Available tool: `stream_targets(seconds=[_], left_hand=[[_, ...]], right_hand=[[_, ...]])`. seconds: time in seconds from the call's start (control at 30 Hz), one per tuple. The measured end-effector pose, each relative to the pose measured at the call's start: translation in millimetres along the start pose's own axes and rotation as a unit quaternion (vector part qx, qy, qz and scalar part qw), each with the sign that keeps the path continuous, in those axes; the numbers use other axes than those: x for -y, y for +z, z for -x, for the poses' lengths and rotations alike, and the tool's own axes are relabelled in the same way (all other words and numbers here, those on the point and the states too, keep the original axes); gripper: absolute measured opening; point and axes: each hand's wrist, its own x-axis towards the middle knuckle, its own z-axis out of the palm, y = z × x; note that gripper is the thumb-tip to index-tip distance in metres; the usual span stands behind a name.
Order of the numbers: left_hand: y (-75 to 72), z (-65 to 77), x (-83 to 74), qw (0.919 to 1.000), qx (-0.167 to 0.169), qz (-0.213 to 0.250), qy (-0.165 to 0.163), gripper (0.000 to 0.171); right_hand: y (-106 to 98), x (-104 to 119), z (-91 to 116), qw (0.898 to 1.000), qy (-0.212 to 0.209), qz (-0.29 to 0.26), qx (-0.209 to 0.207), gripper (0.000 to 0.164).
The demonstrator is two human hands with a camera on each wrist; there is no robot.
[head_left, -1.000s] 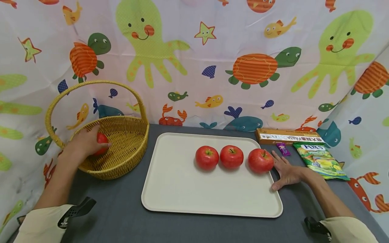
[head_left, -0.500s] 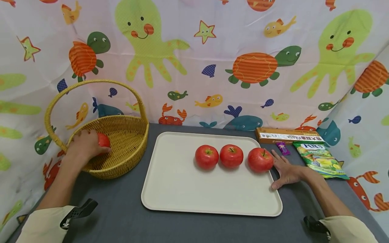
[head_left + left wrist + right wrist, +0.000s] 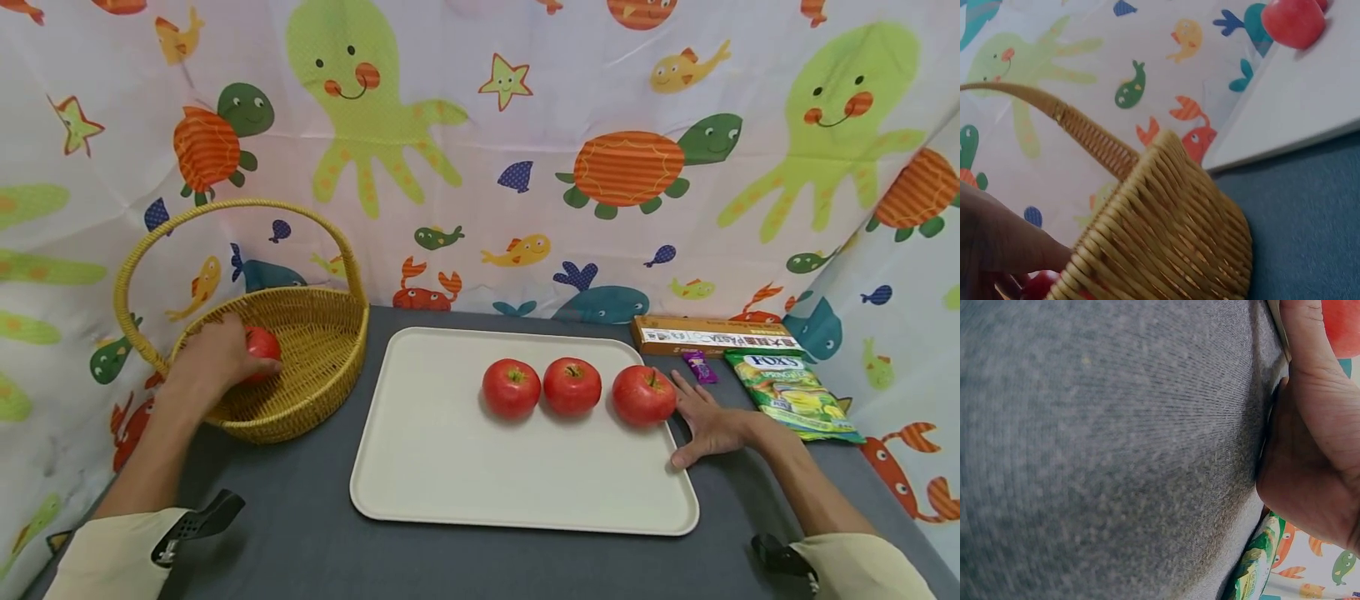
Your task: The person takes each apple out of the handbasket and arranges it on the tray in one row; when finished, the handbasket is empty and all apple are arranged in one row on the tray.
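Observation:
Inside the yellow wicker basket point(image 3: 330, 358), my left hand point(image 3: 210, 358) grips a red apple point(image 3: 262, 352) from its left side. The left wrist view shows the thumb over the basket's rim, with most of that apple point(image 3: 1038, 285) hidden behind the weave. My right hand point(image 3: 711, 423) rests with spread fingers against the right edge of the beige tray point(image 3: 465, 475). Three red apples sit in a row across the tray: a left one point(image 3: 511, 389), a middle one point(image 3: 572, 387) and a right one point(image 3: 643, 396), the last close to my right fingertips.
Behind my right hand lie a long brown pasta box point(image 3: 716, 336), a small purple wrapped sweet point(image 3: 699, 367) and a green FOX'S bag point(image 3: 793, 396). A sea-animal curtain point(image 3: 465, 125) hangs behind the grey table point(image 3: 300, 517). The basket's tall handle point(image 3: 255, 202) arches over its opening.
My left hand has shifted slightly to the right inside the basket, and the apple in it has moved along. The right hand and the apples on the tray have stayed put.

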Motion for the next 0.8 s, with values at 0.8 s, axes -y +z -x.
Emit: stream_targets(seconds=[0.8], left_hand=[[-22.9, 27.9, -39.3, 0.9937, -0.102, 0.023, 0.040, 0.089]], right_hand=[[-2.2, 0.5, 1.4, 1.000, 0.003, 0.007, 0.000, 0.141]])
